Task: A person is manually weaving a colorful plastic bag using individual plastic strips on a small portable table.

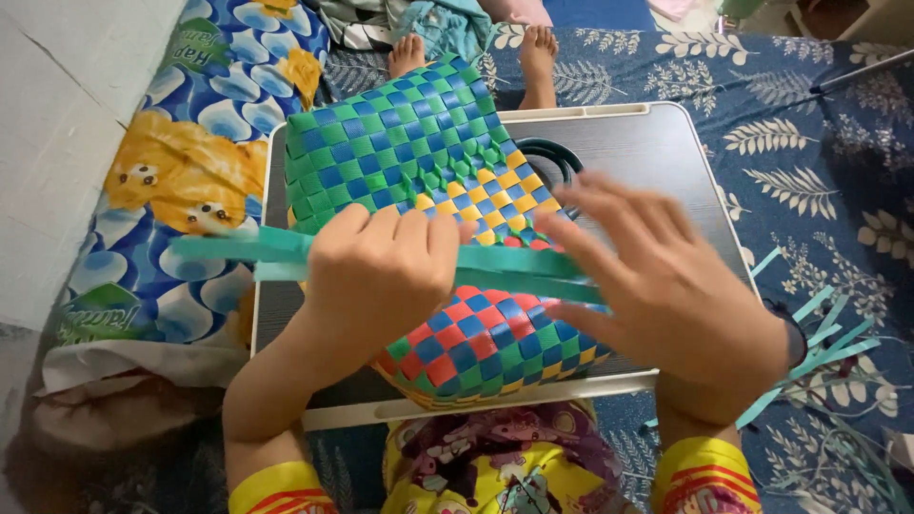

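On a small dark lap surface point(657, 152) set over a leaf-patterned blue bedsheet point(819, 162), a woven basket point(428, 162) of flat plastic strips lies on its side, its green-and-blue checks giving way to yellow, then red, toward the viewer. The left hand point(376, 271) rests on the middle of the weave, fingers curled and pressed together over a bundle of teal strips point(514, 266) that runs crosswise over the basket and juts out past it on the left; this grip appears to pin both strips and basket against the surface. The right hand point(666, 286) is spread, fingers fanned and blurred, lying over the right end of the same strips, apparently aligning them rather than pinching; whether any fingertip grips a strip cannot be told. Loose teal strips point(819, 352) lie scattered on the sheet to the right, within reach. A cartoon-printed blue pillow point(200, 143) sits to the left beside the wall, and another person's bare feet point(533, 48) show beyond the far edge of the surface.
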